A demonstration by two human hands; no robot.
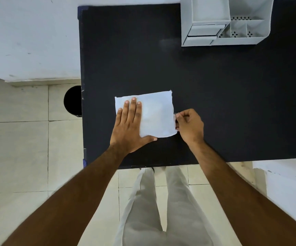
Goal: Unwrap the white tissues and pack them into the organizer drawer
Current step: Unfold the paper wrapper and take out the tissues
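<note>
Tissue [157,114] is laid flat on the black table [214,103], pressed by the open left hand [128,126]; its right edge is pinched by the right hand [190,125]. Organizer [225,22] is set far right, well apart.

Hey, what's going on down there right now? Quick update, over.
Left hand flat on tissue pack. Right hand pinching its right edge. Organizer far right, drawers shut. Path clear.

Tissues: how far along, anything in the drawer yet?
Early. Done: nothing visibly packed; the organizer sits far off, its drawers look shut. In hand: left hand pins the tissue pack flat while the right hand pinches its right edge. Left: unwrapping, opening a drawer, packing.
</note>
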